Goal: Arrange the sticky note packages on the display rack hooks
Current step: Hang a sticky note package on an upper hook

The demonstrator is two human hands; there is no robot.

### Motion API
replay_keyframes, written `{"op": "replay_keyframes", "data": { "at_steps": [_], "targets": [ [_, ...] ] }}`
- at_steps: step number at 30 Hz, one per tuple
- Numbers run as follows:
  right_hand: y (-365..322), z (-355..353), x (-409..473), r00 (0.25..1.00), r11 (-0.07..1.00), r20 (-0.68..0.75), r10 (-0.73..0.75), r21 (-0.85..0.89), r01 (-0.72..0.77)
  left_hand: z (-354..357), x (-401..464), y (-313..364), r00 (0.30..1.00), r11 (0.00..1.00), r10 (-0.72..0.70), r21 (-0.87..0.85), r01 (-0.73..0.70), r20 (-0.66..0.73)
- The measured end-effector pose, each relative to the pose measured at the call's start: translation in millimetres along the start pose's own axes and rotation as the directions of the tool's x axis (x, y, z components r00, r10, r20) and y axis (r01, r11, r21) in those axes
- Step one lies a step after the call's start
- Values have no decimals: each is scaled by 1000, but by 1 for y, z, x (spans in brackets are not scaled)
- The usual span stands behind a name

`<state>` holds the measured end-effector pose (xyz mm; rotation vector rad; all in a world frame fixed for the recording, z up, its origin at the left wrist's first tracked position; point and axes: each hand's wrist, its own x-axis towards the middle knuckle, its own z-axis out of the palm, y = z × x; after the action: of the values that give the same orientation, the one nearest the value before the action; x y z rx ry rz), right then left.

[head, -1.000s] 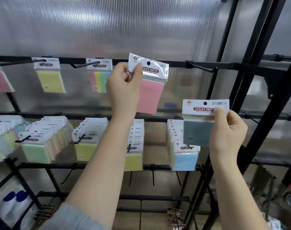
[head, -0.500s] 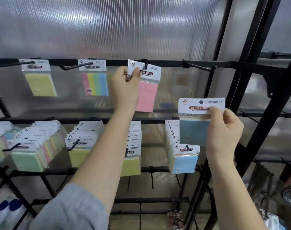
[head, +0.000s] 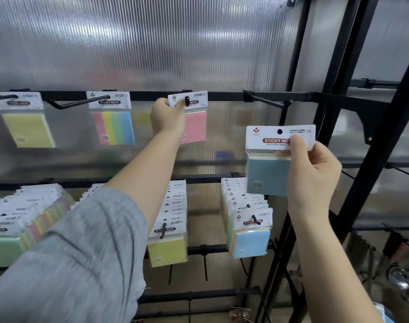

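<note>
Top-rail hook (head: 187, 101): pink sticky note package (head: 194, 122) threaded on, centre frame.
Left hand (head: 167, 117): pinching its white header.
Right hand (head: 314, 173): pinching blue-grey sticky note package (head: 267, 176), centre right.

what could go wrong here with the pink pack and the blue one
1. The pink pack is threaded on its hook, but the left hand pinches only the header corner; if it sits near the hook tip, letting go might drop it.
2. The right hand holds the blue pack by thumb on the header alone, so that grip could slip.
3. The empty hook angles outward, so the blue pack's hole may miss it.
</note>
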<state>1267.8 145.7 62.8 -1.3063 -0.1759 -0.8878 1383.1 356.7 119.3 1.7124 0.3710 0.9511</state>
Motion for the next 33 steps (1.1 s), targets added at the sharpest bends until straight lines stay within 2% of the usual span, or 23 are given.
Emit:
{"op": "replay_keyframes", "data": {
  "at_steps": [7,13,16,19,23,28,33],
  "targets": [
    [-9,7,15,998,997,-8,-70,27,70,8,9,-7,1000,999,0,35,1,-14],
    [-17,16,29,996,997,-41,-82,9,83,4,0,-21,1000,999,-18,-47,17,-10],
    [-18,17,34,996,998,-59,-66,-15,65,-8,-14,-28,1000,999,-20,32,21,-13],
    [-18,17,37,997,999,-64,-44,-13,44,-25,-35,-40,996,983,20,178,-37,92],
    [-15,17,41,999,999,-51,-6,-46,4,-45,-67,-68,949,943,-17,320,-89,313],
    [-4,26,49,998,998,-24,52,-32,-52,-55,-96,-105,903,875,-85,464,-134,422],
    [23,50,72,987,981,-12,160,-110,-161,-61,-104,-121,880,859,-122,493,-138,459]
  ]
}}
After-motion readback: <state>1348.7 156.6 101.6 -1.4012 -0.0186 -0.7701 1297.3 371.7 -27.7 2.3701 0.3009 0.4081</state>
